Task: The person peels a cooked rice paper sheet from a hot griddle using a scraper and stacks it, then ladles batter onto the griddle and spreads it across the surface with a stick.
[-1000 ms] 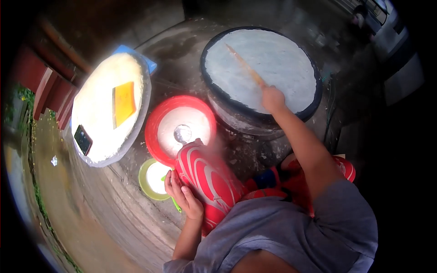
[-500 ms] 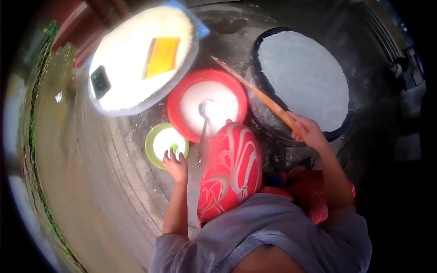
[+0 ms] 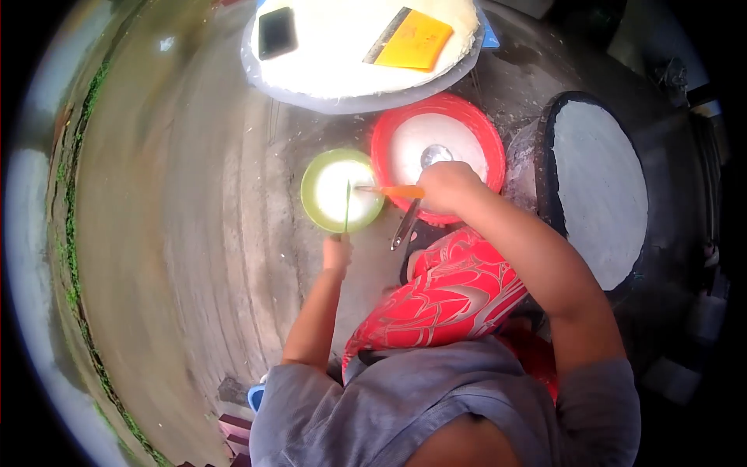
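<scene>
My left hand is closed on the end of a thin green tool; its exact kind is unclear. That tool reaches into a green bowl of white liquid. My right hand grips a long wooden stick, whose tip extends over the bowl near the green tool. Beneath that hand is a red basin with white batter-like liquid. A metal ladle rests in the basin, its handle leaning over the rim and partly hidden by my hand.
At the top, a round pale surface carries an orange scraper and a dark rectangular object. A dark-rimmed round pan with a smooth pale top stands at the right. Concrete ground spreads leftward.
My right hand has carried the wooden stick from beside the right-hand pan to the green bowl. My left hand has closed on the green tool. The view has shifted.
</scene>
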